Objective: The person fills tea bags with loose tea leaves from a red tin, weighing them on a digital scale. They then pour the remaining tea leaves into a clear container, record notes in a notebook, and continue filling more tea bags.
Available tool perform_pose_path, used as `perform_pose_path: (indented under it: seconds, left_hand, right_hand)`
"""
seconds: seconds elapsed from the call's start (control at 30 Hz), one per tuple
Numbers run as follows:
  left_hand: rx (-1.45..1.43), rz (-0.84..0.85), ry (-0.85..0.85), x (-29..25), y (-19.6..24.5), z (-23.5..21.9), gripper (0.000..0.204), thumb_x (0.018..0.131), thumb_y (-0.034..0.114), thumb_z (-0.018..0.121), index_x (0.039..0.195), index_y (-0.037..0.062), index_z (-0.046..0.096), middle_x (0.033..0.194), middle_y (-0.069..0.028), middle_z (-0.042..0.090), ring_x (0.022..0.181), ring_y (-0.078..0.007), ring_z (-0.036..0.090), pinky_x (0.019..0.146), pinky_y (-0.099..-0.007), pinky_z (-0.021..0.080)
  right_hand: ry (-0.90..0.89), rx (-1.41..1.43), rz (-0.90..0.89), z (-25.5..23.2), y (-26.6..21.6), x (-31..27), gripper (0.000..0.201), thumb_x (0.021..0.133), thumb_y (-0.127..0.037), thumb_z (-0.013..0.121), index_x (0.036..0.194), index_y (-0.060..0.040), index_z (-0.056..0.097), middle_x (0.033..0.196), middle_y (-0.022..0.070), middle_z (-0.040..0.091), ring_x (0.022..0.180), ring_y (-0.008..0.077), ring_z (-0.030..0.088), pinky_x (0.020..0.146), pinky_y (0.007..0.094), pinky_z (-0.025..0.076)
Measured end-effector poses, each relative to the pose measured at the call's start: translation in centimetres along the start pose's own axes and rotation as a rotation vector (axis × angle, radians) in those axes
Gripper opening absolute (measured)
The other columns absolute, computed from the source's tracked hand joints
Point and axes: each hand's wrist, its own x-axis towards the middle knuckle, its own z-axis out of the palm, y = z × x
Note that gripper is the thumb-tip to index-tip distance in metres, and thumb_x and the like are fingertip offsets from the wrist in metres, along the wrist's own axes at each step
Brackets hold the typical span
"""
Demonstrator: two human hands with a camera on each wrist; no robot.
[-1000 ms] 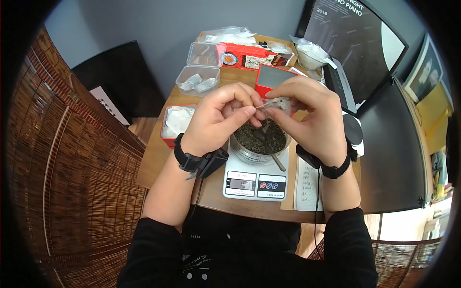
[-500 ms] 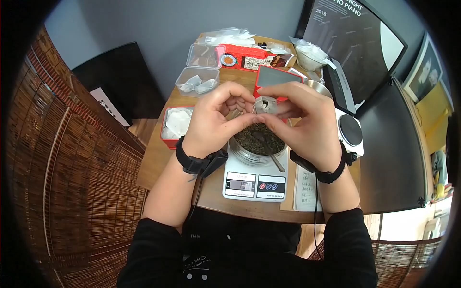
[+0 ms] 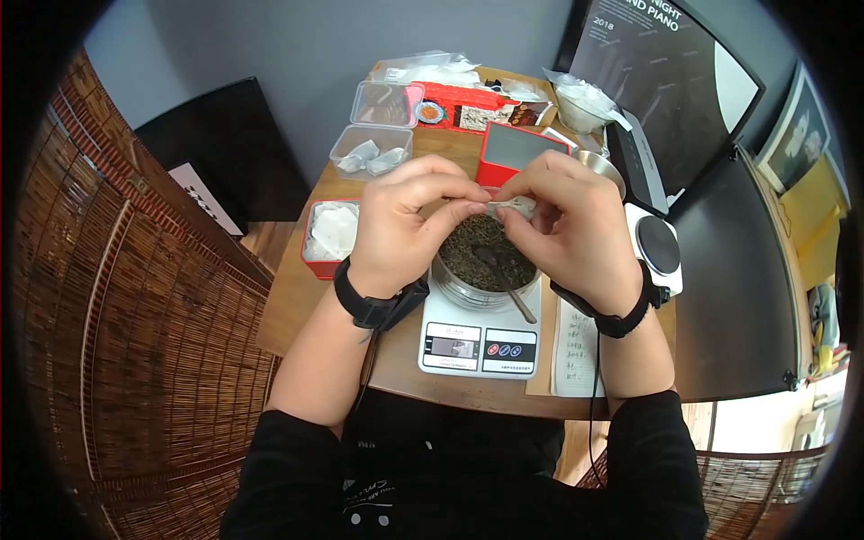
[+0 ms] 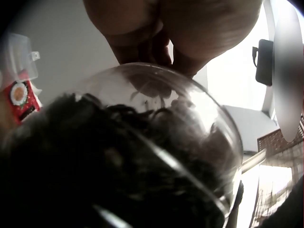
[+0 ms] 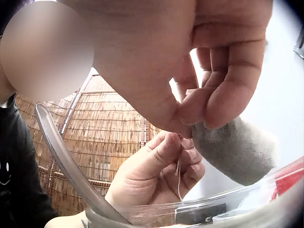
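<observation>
Fingertips of my right hand (image 3: pixel 580 229) pinch the top of a filled drawstring tea bag (image 5: pixel 235 152), its mesh body hanging out past the fingers in the right wrist view. Thumb and forefinger of my left hand (image 3: pixel 396 216) pinch the bag's thin string (image 5: pixel 178 178) close beside it. Both hands are held just above a clear round jar (image 3: pixel 472 295) of dark dried tea leaves (image 3: pixel 468 256). A metal spoon (image 3: pixel 517 299) stands in the leaves, handle leaning over the near rim. Under the jar is a white kitchen scale (image 3: pixel 432 367).
At left sits a red tin (image 3: pixel 315 268) of white empty bags; behind it, a lidded plastic box (image 3: pixel 346 144) holds filled bags. An open red tin (image 3: pixel 495 171) stands behind the jar. To the right are a white appliance with a dark round top (image 3: pixel 657 243) and a handwritten notebook (image 3: pixel 576 360).
Half a second ago the bag's mouth showed upward between the hands; now it is gathered narrow at the fingertips. The left fingers have closed from a spread pose into a pinch on the string.
</observation>
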Motion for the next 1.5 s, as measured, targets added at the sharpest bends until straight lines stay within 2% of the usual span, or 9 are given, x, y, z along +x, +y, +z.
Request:
perform_pose_path:
  seconds: [0.2, 0.43, 0.53, 0.63, 0.7, 0.83, 0.9, 1.23, 1.5]
  left_hand:
    - [0.220, 0.115, 0.089, 0.2, 0.7, 0.3, 0.008, 0.091, -0.001, 0.079, 0.096, -0.0005, 0.073, 0.094, -0.0117, 0.071, 0.083, -0.0275, 0.071, 0.073, -0.0361, 0.056]
    - [0.157, 0.044, 0.069, 0.0, 0.8, 0.2, 0.009, 0.091, -0.001, 0.078, 0.097, -0.0004, 0.071, 0.095, -0.0116, 0.070, 0.084, -0.0280, 0.070, 0.073, -0.0361, 0.055]
    - [0.100, 0.053, 0.073, 0.0, 0.8, 0.4, 0.009, 0.091, -0.001, 0.078, 0.096, -0.0007, 0.070, 0.095, -0.0117, 0.070, 0.085, -0.0281, 0.070, 0.074, -0.0363, 0.055]
    - [0.131, 0.082, 0.057, 0.0, 1.0, 0.1, 0.009, 0.090, -0.002, 0.078, 0.096, -0.0009, 0.070, 0.095, -0.0118, 0.070, 0.085, -0.0282, 0.069, 0.074, -0.0364, 0.055]
    - [0.129, 0.092, 0.049, 0.0, 1.0, 0.0, 0.009, 0.090, -0.002, 0.077, 0.096, -0.0010, 0.070, 0.094, -0.0120, 0.070, 0.085, -0.0287, 0.069, 0.074, -0.0363, 0.055]
    - [0.171, 0.086, 0.058, 0.2, 1.1, -0.3, 0.009, 0.090, -0.003, 0.077, 0.096, -0.0010, 0.070, 0.094, -0.0122, 0.070, 0.084, -0.0291, 0.070, 0.074, -0.0364, 0.055]
    - [0.180, 0.101, 0.043, 0.2, 1.1, -0.2, 0.010, 0.090, -0.004, 0.077, 0.096, -0.0013, 0.070, 0.094, -0.0123, 0.070, 0.085, -0.0288, 0.070, 0.074, -0.0365, 0.055]
    - [0.193, 0.125, 0.034, 0.0, 0.7, 0.0, 0.012, 0.088, -0.004, 0.078, 0.099, 0.0020, 0.078, 0.094, -0.0098, 0.071, 0.080, -0.0251, 0.071, 0.071, -0.0350, 0.056]
    - [0.314, 0.186, 0.045, -0.2, 0.5, 0.2, 0.020, 0.085, -0.006, 0.078, 0.103, 0.0034, 0.078, 0.094, -0.0085, 0.069, 0.085, -0.0273, 0.070, 0.074, -0.0376, 0.057]
  right_hand:
    - [-0.061, -0.172, -0.063, 0.0, 0.9, 0.1, 0.012, 0.084, -0.011, 0.078, 0.093, -0.0053, 0.072, 0.086, 0.0093, 0.065, 0.066, 0.0269, 0.068, 0.062, 0.0373, 0.055]
    - [-0.051, -0.085, -0.033, -0.2, 0.5, 0.3, 0.014, 0.084, -0.010, 0.079, 0.091, -0.0052, 0.069, 0.082, 0.0086, 0.062, 0.064, 0.0255, 0.065, 0.061, 0.0373, 0.053]
    - [-0.036, -0.041, -0.170, 0.2, 1.7, 0.4, 0.018, 0.083, -0.011, 0.083, 0.091, -0.0055, 0.068, 0.078, 0.0082, 0.060, 0.062, 0.0241, 0.062, 0.059, 0.0371, 0.050]
    - [-0.083, -0.067, -0.150, 0.2, 1.5, 0.4, 0.024, 0.082, -0.014, 0.087, 0.092, -0.0058, 0.066, 0.072, 0.0083, 0.059, 0.060, 0.0235, 0.060, 0.058, 0.0366, 0.048]
    - [-0.121, -0.028, 0.053, -0.1, 0.7, 0.4, 0.021, 0.083, -0.005, 0.087, 0.095, -0.0019, 0.071, 0.074, 0.0063, 0.065, 0.060, 0.0146, 0.051, 0.056, 0.0315, 0.040]
    - [-0.104, 0.004, 0.029, -1.0, 1.1, 0.3, 0.015, 0.084, -0.005, 0.087, 0.096, -0.0030, 0.078, 0.072, 0.0063, 0.066, 0.058, 0.0130, 0.047, 0.054, 0.0310, 0.038]
    - [-0.068, -0.084, -0.003, -1.4, 1.2, 0.4, 0.011, 0.088, -0.015, 0.085, 0.098, -0.0089, 0.083, 0.071, 0.0103, 0.066, 0.060, 0.0225, 0.062, 0.056, 0.0355, 0.048]
    - [0.014, -0.147, -0.147, -1.7, 1.4, 0.4, 0.011, 0.086, -0.009, 0.087, 0.092, -0.0033, 0.080, 0.076, 0.0075, 0.070, 0.066, 0.0204, 0.054, 0.059, 0.0341, 0.042]
    - [-0.053, -0.189, -0.118, -1.7, 1.2, 0.5, 0.012, 0.092, -0.015, 0.080, 0.090, -0.0041, 0.076, 0.078, 0.0115, 0.070, 0.089, 0.0334, 0.064, 0.078, 0.0439, 0.052]
